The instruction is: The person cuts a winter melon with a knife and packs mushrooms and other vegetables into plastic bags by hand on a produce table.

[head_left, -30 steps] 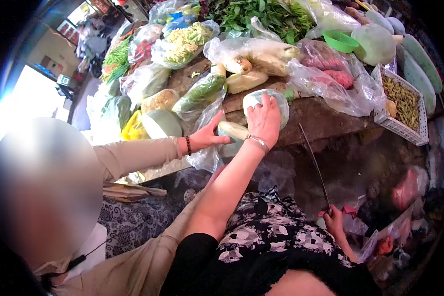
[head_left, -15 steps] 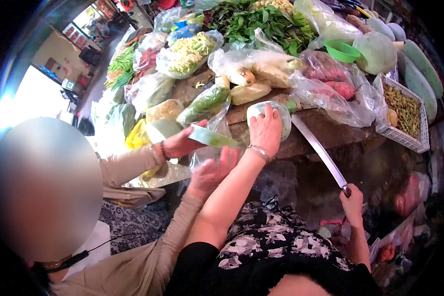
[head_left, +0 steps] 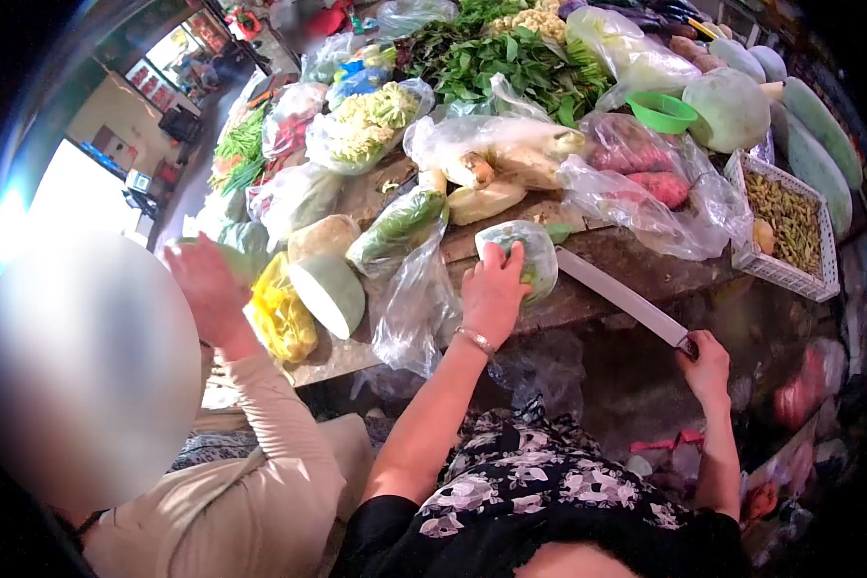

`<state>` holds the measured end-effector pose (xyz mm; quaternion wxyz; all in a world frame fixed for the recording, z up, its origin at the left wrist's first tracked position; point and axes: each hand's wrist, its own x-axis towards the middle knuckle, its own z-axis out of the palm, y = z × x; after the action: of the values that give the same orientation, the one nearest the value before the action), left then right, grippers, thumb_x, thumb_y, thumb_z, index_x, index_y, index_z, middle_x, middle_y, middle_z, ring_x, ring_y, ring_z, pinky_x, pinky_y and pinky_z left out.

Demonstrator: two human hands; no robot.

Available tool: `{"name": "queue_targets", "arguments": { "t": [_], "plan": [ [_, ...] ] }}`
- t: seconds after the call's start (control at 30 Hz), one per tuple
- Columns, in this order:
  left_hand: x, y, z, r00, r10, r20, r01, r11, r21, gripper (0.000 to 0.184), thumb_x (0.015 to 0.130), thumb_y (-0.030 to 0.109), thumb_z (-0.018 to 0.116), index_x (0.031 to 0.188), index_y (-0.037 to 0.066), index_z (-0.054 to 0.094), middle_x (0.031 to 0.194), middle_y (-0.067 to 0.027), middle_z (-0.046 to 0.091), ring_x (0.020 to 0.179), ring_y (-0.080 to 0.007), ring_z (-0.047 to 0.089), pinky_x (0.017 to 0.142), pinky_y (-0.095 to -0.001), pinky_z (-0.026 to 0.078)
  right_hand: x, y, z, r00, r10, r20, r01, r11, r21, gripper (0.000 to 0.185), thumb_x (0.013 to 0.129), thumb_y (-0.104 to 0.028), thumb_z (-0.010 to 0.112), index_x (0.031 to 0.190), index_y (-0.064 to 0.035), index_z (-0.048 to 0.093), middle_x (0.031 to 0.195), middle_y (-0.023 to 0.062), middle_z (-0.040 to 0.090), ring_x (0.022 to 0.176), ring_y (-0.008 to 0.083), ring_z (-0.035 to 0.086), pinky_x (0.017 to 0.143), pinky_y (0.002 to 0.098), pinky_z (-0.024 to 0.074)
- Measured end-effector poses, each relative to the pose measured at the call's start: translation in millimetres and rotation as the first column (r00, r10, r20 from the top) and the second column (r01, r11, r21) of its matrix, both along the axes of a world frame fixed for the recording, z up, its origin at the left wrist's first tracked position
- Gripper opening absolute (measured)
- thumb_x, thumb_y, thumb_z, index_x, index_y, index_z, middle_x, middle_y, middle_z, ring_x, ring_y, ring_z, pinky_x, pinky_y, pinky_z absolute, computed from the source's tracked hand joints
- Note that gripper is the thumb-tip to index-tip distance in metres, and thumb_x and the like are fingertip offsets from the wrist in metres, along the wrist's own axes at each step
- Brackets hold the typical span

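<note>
My left hand (head_left: 494, 294), with a bracelet on the wrist, grips the near side of a cut winter melon piece (head_left: 541, 258) at the table's front edge. The melon has a pale rim and a greenish hollow. In my right hand (head_left: 706, 369) is the handle of a long knife (head_left: 626, 297). Its broad blade slants up to the left, and the tip lies close beside the melon's right side. Left of my left hand is crumpled clear plastic (head_left: 414, 313). Farther left rests a larger winter melon chunk (head_left: 328, 294) with a white cut face.
A co-worker's raised hand (head_left: 207, 299) is at the left. Bagged white radishes (head_left: 511, 159), leafy greens (head_left: 525, 72), a green basket (head_left: 661, 113), bagged red vegetables (head_left: 650, 169) and a white crate (head_left: 785, 275) crowd the wooden table. A yellow bag (head_left: 284, 313) lies front left.
The co-worker's hands have drawn back left from beside my left arm, one now raised. My left hand has shifted slightly left and down on the melon. The knife has tilted flatter, its handle moving right.
</note>
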<state>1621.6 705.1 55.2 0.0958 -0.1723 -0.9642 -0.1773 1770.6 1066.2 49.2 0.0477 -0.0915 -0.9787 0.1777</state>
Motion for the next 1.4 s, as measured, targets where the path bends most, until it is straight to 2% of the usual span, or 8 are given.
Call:
{"name": "queue_targets", "arguments": {
  "t": [0.23, 0.47, 0.57, 0.8, 1.03, 1.13, 1.23, 1.4],
  "plan": [
    [-1.1, 8.6, 3.8, 0.998, -0.042, -0.036, 0.045, 0.996, 0.079, 0.064, 0.073, 0.023, 0.078, 0.130, 0.011, 0.053, 0.110, -0.0103, 0.051, 0.096, -0.0270, 0.060, 0.078, -0.0402, 0.047, 13.0, 18.0, -4.9, 0.995, -0.056, -0.088, 0.047, 0.994, -0.102, 0.031, 0.073, -0.012, 0.076, 0.100, -0.0041, 0.063, 0.095, 0.0150, 0.063, 0.089, 0.0366, 0.064, 0.076, 0.0434, 0.0509],
    [-11.4, 22.2, 10.9, 0.992, -0.024, 0.120, 0.016, 0.998, 0.065, 0.063, 0.076, 0.022, 0.077, 0.133, 0.010, 0.052, 0.115, -0.0129, 0.049, 0.102, -0.0321, 0.059, 0.078, -0.0440, 0.050, -15.9, 4.9, -9.9, 0.996, -0.055, -0.073, 0.049, 0.996, -0.077, 0.029, 0.075, -0.015, 0.074, 0.100, -0.0048, 0.064, 0.094, 0.0132, 0.063, 0.088, 0.0339, 0.064, 0.075, 0.0418, 0.0515],
    [-11.8, 12.8, 0.0, 0.997, -0.052, 0.058, 0.044, 0.991, 0.129, 0.059, 0.080, 0.028, 0.073, 0.133, 0.012, 0.052, 0.113, -0.0143, 0.047, 0.089, -0.0353, 0.061, 0.071, -0.0436, 0.052, -38.3, -4.3, -7.0, 0.999, 0.037, -0.027, -0.037, 0.999, -0.021, 0.030, 0.076, -0.018, 0.074, 0.101, -0.0055, 0.064, 0.093, 0.0113, 0.062, 0.089, 0.0332, 0.063, 0.075, 0.0427, 0.0517],
    [-3.8, 11.0, 1.7, 0.996, -0.033, 0.078, 0.019, 0.985, 0.172, 0.065, 0.074, 0.018, 0.080, 0.133, 0.011, 0.056, 0.113, -0.0119, 0.044, 0.096, -0.0306, 0.056, 0.076, -0.0410, 0.051, -90.5, -12.6, -20.6, 0.968, 0.246, -0.046, -0.242, 0.968, 0.066, 0.028, 0.075, -0.020, 0.074, 0.096, -0.0064, 0.063, 0.094, 0.0101, 0.060, 0.095, 0.0312, 0.062, 0.091, 0.0491, 0.0481],
    [4.1, 7.7, -4.7, 0.999, -0.052, 0.006, 0.050, 0.980, 0.191, 0.063, 0.077, 0.017, 0.078, 0.136, 0.012, 0.054, 0.114, -0.0129, 0.044, 0.097, -0.0323, 0.055, 0.080, -0.0423, 0.049, -120.8, -23.3, -50.6, 0.980, 0.157, -0.125, -0.138, 0.979, 0.148, 0.037, 0.072, -0.018, 0.079, 0.104, -0.0085, 0.063, 0.105, 0.0096, 0.057, 0.107, 0.0307, 0.056, 0.096, 0.0500, 0.0397],
    [7.5, 5.4, -8.3, 0.998, -0.066, -0.007, 0.066, 0.976, 0.205, 0.065, 0.078, 0.017, 0.077, 0.138, 0.013, 0.051, 0.113, -0.0147, 0.044, 0.097, -0.0349, 0.055, 0.078, -0.0438, 0.049, -103.9, -39.9, -43.2, 0.961, 0.109, -0.255, -0.093, 0.993, 0.073, 0.052, 0.076, -0.016, 0.077, 0.123, -0.0086, 0.057, 0.121, 0.0115, 0.049, 0.119, 0.0314, 0.045, 0.099, 0.0475, 0.0329],
    [10.1, 4.1, -7.7, 0.997, -0.076, -0.022, 0.079, 0.973, 0.219, 0.066, 0.079, 0.017, 0.076, 0.139, 0.012, 0.049, 0.112, -0.0165, 0.044, 0.097, -0.0369, 0.055, 0.077, -0.0451, 0.049, -86.4, -62.4, -43.9, 0.909, 0.110, -0.403, -0.091, 0.994, 0.066, 0.047, 0.073, -0.013, 0.075, 0.117, -0.0105, 0.059, 0.121, 0.0099, 0.052, 0.117, 0.0306, 0.048, 0.098, 0.0461, 0.0340],
    [8.1, 4.4, -9.2, 0.993, -0.095, -0.064, 0.105, 0.978, 0.182, 0.072, 0.076, 0.017, 0.078, 0.141, 0.013, 0.048, 0.113, -0.0157, 0.043, 0.098, -0.0361, 0.054, 0.077, -0.0451, 0.050, -60.1, -79.4, -52.7, 0.916, 0.172, -0.362, -0.199, 0.979, -0.037, 0.045, 0.078, -0.011, 0.073, 0.121, -0.0090, 0.060, 0.129, 0.0132, 0.047, 0.125, 0.0311, 0.042, 0.104, 0.0490, 0.0289]
  ]
}}
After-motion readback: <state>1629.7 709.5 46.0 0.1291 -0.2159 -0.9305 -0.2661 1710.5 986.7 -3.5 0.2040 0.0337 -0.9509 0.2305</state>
